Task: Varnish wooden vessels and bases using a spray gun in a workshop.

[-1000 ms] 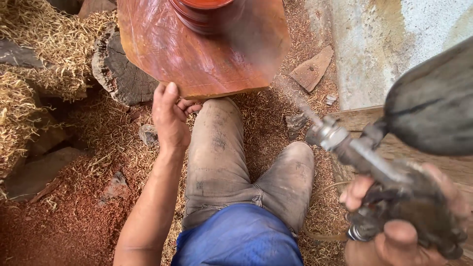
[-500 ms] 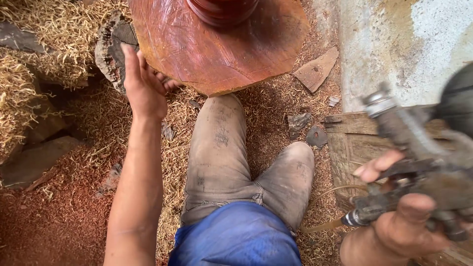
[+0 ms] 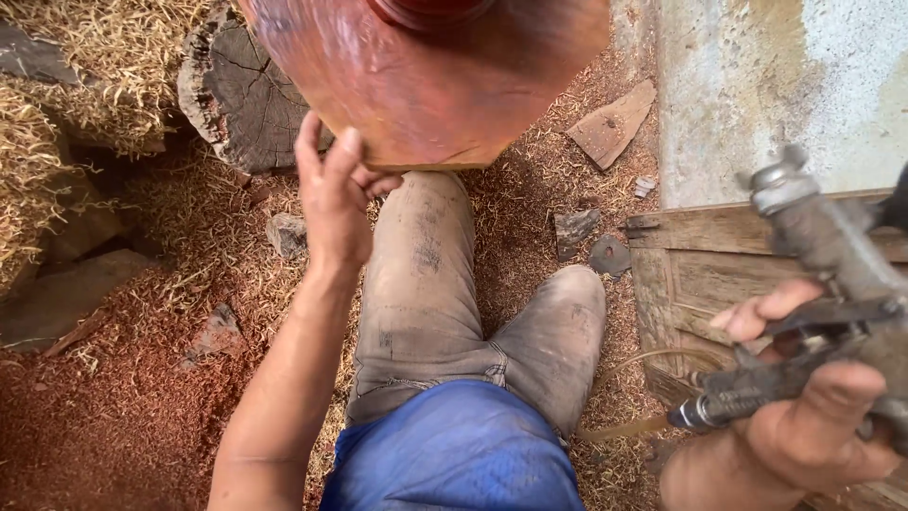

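Head view, looking down at own legs and both hands.

Left hand (image 3: 333, 194) at 11 o'clock of frame centre: palm laid against near lower edge of red-brown wooden slab (image 3: 426, 80), fingers gripping under that edge, thumb side toward the knee. Slab fills 12 o'clock, glossy wet-looking surface, a rounded red form (image 3: 430, 11) on top cut off by upper frame edge.

Right hand (image 3: 813, 416) at 4 o'clock: closed around handle of grey spray gun (image 3: 823, 284), forefinger stretched along the trigger lever. Nozzle cap pointing up toward 1 o'clock, well apart from slab. Thin hose (image 3: 629, 397) looping from gun base toward 5 o'clock.

Surroundings:
- Dusty grey trousers (image 3: 435, 284), knees bent; left knee directly under slab edge, touching or nearly so, cannot tell which.
- Blue shirt (image 3: 454, 454) at 6 o'clock.
- Cracked log stump (image 3: 241, 95) at 11 o'clock, just beside and partly beneath slab.
- Straw pile (image 3: 85, 85) at 10 o'clock; red sawdust floor (image 3: 104, 416) at 8 o'clock.
- Flat wood offcut (image 3: 610, 128) at 1 o'clock on shavings; smaller scraps (image 3: 591, 241) near right knee.
- Weathered wooden panel (image 3: 700, 265) at 3 o'clock, beneath the gun; pale stained wall (image 3: 776, 85) at 2 o'clock.

Obstruction and room: stump and straw crowding slab on 10–11 side. Wall and panel closing off 2–3 side. Open floor only at 7–9 o'clock, littered with small stones and chips. Gap between the legs narrow.
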